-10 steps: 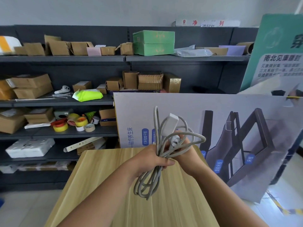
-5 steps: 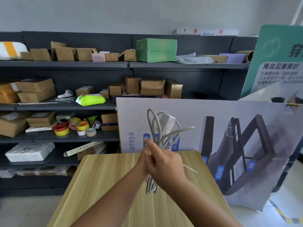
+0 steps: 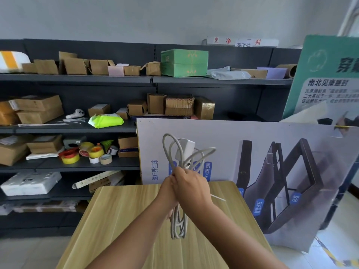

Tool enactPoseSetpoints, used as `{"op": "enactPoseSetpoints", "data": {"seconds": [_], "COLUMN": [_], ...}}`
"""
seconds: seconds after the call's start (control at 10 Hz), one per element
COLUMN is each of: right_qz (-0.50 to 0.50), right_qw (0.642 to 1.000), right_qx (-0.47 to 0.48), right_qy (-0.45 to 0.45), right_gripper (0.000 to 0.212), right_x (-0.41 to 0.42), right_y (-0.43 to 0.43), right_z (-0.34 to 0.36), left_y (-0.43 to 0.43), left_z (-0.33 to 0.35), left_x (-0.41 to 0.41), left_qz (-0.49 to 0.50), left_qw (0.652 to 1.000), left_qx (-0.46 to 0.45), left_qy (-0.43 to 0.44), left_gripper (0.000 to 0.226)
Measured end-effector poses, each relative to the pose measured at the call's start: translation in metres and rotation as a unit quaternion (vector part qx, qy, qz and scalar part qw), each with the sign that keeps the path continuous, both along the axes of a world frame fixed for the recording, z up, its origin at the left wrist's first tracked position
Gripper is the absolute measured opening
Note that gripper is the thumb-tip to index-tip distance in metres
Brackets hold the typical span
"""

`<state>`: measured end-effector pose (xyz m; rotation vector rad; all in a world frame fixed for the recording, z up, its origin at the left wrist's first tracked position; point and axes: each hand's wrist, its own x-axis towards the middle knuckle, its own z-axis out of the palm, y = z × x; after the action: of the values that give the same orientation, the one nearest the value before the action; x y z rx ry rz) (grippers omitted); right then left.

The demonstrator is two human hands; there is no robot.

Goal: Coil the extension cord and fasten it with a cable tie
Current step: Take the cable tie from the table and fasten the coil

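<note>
Both hands, left and right, keep a clamped grip on the coiled extension cord above the worktop; a cable tie juts rightward; loops dangle clear.

1. My right hand lies over the left hand, so I cannot see most of the left fingers or how they close on the extension cord.
2. The cord's middle is hidden behind both hands; only the loops above and below show.
3. The white socket block is motion-blurred; I cannot make out its outlets.
4. The cable tie shows only as a thin tail past my right wrist; its head is hidden.
5. The worktop is cut off by the bottom edge.
6. The green poster runs off the right edge.
</note>
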<state>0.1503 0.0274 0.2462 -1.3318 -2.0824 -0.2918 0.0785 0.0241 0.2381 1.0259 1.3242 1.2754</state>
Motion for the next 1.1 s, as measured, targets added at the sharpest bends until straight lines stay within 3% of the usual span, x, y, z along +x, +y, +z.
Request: {"op": "enactPoseSetpoints", "data": {"seconds": [0.1,0.3,0.4,0.7,0.8,0.9,1.0,1.1], "right_qz": [0.093,0.119,0.104,0.094,0.103,0.174,0.156,0.048], "right_qw": [0.992,0.951,0.943,0.925,0.916,0.841,0.644,0.445], "right_qx": [-0.017,-0.08,-0.049,-0.096,-0.129,-0.189,-0.255,-0.363], "right_qy": [0.081,0.275,0.312,0.355,0.365,0.476,0.704,0.817], "right_gripper": [0.01,0.01,0.016,0.021,0.016,0.018,0.029,0.017], "right_x": [0.005,0.021,0.036,0.046,0.045,0.046,0.045,0.049], "right_y": [0.003,-0.011,-0.016,-0.004,-0.007,-0.009,-0.005,0.011], "right_z": [-0.013,-0.006,-0.011,-0.025,-0.025,-0.03,-0.054,-0.081], "left_y": [-0.001,-0.004,-0.005,0.005,0.007,0.008,0.008,0.009], "left_z": [0.002,0.007,0.009,-0.002,-0.002,-0.003,-0.002,0.0], "left_x": [-0.004,-0.016,-0.02,-0.022,-0.027,-0.033,-0.039,-0.048], "left_qz": [-0.007,-0.095,-0.14,-0.167,-0.156,-0.149,-0.149,-0.166], "left_qw": [0.997,0.984,0.968,0.956,0.959,0.972,0.975,0.966], "left_qx": [-0.061,-0.065,-0.049,-0.013,0.005,0.019,0.035,0.049], "left_qy": [-0.054,-0.134,-0.203,-0.242,-0.234,-0.182,-0.163,-0.191], "left_gripper": [0.035,0.015,0.015,0.044,0.038,0.036,0.037,0.042]}}
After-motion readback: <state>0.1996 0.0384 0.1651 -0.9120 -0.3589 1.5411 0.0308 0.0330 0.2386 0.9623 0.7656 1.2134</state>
